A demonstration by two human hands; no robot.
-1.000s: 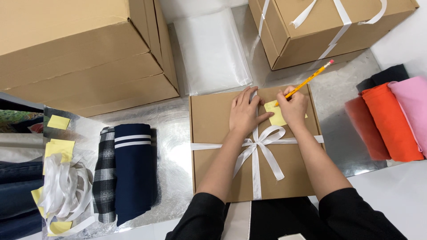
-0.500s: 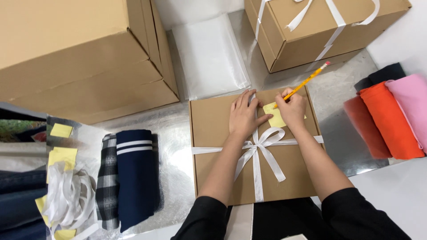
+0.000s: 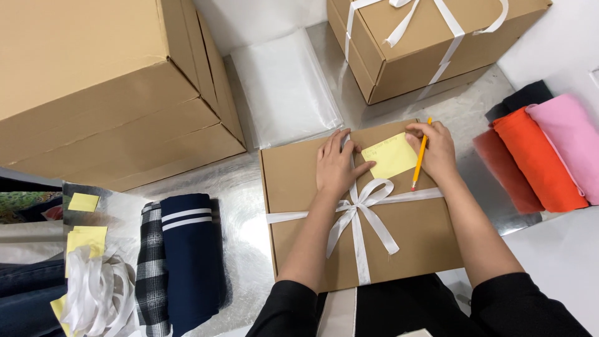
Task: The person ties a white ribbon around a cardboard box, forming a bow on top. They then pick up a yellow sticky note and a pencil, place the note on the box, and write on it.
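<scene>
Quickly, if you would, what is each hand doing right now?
Left hand: open, flat on the brown box, thumb touching the yellow note.
Right hand: closed, holding the pencil.

The matt cardboard box (image 3: pixel 349 206) wore a satiny white ribbon (image 3: pixel 359 215) and a matt yellow paper note (image 3: pixel 390 156); the table (image 3: pixel 240 206) looked like brushed metal.

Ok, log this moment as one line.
left hand: flat on box | right hand: holding pencil | sticky note: on lid
</scene>
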